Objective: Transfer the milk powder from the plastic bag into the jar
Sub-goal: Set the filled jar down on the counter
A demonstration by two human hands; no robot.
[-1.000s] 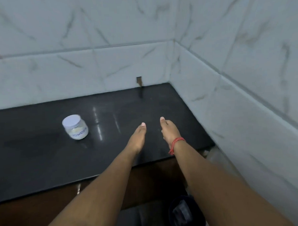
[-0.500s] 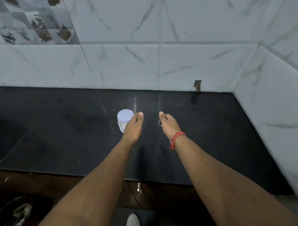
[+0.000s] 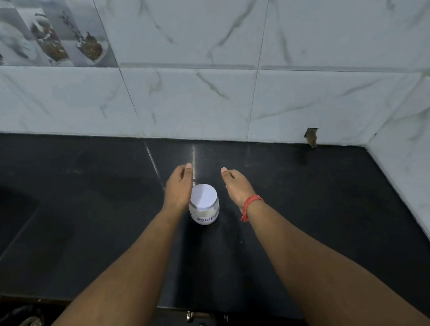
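Jar (image 3: 204, 204) stood upright on the black countertop (image 3: 89, 216), a little below the centre of the frame, its pale lid (image 3: 203, 196) seated on top and a label on the near side reading part of the word "POWD…". Some pale contents showed through the wall under the lid; how full it was could not be judged. Both forearms reached in from the bottom edge. The left hand (image 3: 178, 186) hung just left of the jar, overlapping the lid's left edge in the view, fingers loosely extended and together, nothing held; whether it actually touched the jar could not be told. The right hand (image 3: 235, 185) sat to the right of the jar, clearly apart from it, likewise loosely open and empty, a red thread (image 3: 251, 205) tied round the wrist. The jar lay between the two hands. No plastic bag appeared anywhere in the frame; the counter around the jar was bare up to the marble-patterned wall tiles (image 3: 231, 101) across the upper half. Judgement on progress: the lid was on and no bag was in hand, so either nothing had been poured or the pouring was finished and the jar closed; the frame alone did not settle which. If at the start, fetching the bag, taking the lid off, pouring and closing all remained.
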